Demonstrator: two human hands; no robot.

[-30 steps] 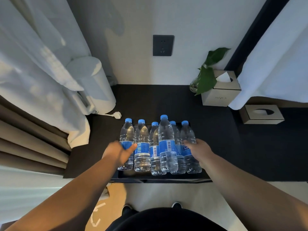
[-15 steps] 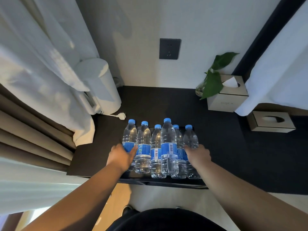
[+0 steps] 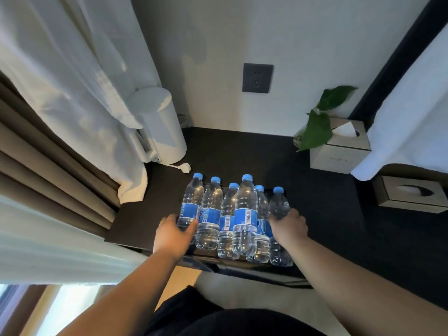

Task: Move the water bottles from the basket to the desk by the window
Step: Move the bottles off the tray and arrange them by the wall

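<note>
fingers of the left hand [image 3: 173, 235] are wrapped round the lower body of the leftmost bottle [image 3: 191, 204]; those of the right hand [image 3: 289, 225] are closed on the rightmost bottle [image 3: 278, 209], so each end of the cluster is held.

item 1. desk [image 3: 242, 156], dark, set against the wall by the curtain [image 3: 60, 81]. broad bare room is seen behind the bottles and to their right; the near edge lies just below the hands, so anything set down is best kept inward of it.

item 2. kettle [image 3: 160, 127], white, at the back left corner, partly draped by the curtain; its plug [image 3: 185, 168] is laid loose just behind the leftmost bottle, and the left side is judged the tighter one.

item 3. tissue box [image 3: 339, 149] with a leafy plant [image 3: 317, 127] at the back right, well apart from the bottles.

item 4. water bottles [image 3: 244, 214], six counted, blue caps, upright and packed touching one another in a dark low basket [image 3: 242, 259] that rests on the near part of the desk. the packing is judged to keep them from toppling; the outer two are taken first, it is supposed, because only they offer free flanks for a grasp. none is yet seen standing outside the basket.
</note>
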